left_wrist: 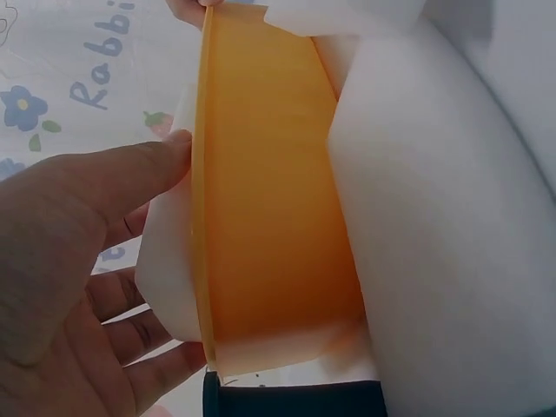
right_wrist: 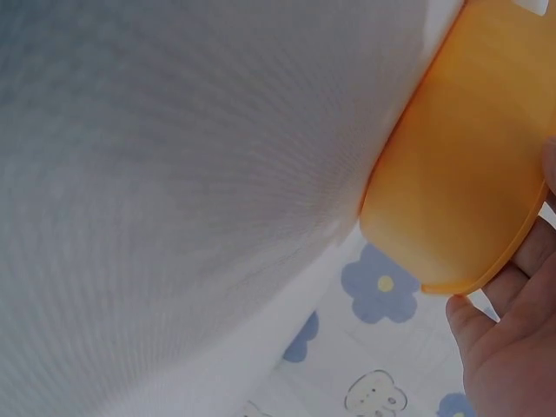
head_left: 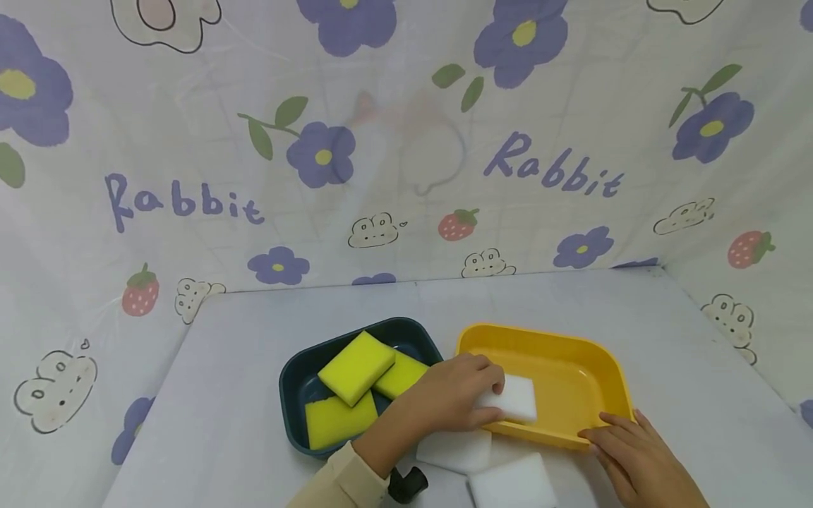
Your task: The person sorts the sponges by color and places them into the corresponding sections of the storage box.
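My left hand reaches over the near rim of a yellow tray. Between its thumb and fingers it holds a white sponge block, low inside the tray's left end. In the left wrist view the block shows past the rim, beside the fingers. At the tray's near right corner, my right hand grips the rim; the right wrist view shows its fingers over the edge. Two more white blocks, one partly under the left arm and another, lie on the table before the tray.
Left of the yellow tray stands a dark teal tray with three yellow sponges in it, two lower and one leaning on top. A small black object sits by the left wrist. Patterned cloth encloses the white table.
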Demonstrator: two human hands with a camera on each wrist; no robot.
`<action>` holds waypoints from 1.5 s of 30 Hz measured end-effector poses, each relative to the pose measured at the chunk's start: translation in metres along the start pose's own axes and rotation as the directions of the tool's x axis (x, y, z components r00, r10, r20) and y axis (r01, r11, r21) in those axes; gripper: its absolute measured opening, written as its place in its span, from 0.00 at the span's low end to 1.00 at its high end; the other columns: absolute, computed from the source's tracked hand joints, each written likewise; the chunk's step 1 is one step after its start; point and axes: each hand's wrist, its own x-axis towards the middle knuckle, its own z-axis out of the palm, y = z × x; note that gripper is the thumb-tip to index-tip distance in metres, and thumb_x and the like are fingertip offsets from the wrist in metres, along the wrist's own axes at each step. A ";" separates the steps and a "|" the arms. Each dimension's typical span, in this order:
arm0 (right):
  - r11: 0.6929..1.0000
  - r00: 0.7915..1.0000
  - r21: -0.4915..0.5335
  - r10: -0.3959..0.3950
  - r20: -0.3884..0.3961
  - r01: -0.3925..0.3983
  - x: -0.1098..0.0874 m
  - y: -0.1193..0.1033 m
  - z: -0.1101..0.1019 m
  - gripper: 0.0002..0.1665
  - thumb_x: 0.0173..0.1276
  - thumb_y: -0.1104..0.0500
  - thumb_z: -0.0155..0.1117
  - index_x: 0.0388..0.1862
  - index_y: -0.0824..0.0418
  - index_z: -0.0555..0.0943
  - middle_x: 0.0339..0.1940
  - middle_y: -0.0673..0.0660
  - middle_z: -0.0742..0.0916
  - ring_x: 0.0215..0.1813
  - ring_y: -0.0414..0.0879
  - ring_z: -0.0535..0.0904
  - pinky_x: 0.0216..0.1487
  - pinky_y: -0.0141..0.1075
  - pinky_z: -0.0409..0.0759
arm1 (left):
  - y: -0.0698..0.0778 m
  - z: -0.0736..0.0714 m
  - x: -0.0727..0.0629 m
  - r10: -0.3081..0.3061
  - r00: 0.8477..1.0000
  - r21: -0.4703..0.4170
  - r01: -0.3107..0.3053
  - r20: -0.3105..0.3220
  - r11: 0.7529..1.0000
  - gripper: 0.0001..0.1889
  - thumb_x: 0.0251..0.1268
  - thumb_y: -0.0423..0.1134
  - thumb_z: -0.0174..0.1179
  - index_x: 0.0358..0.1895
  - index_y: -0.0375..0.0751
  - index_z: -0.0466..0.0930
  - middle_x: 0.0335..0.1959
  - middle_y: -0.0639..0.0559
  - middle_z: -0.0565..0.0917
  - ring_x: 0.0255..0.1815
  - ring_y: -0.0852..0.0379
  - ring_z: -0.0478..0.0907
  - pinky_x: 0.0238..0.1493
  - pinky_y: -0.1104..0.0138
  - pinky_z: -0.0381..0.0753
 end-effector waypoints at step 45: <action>1.000 1.000 0.015 -0.019 -0.017 0.019 0.000 0.002 0.001 0.15 0.63 0.61 0.74 0.49 0.50 0.86 0.48 0.49 0.88 0.59 0.55 0.79 0.79 0.46 0.43 | 0.000 0.013 0.043 -0.129 0.938 0.144 0.086 0.321 0.986 0.16 0.58 0.55 0.73 0.28 0.56 0.74 0.24 0.62 0.74 0.28 0.63 0.71 0.27 0.72 0.68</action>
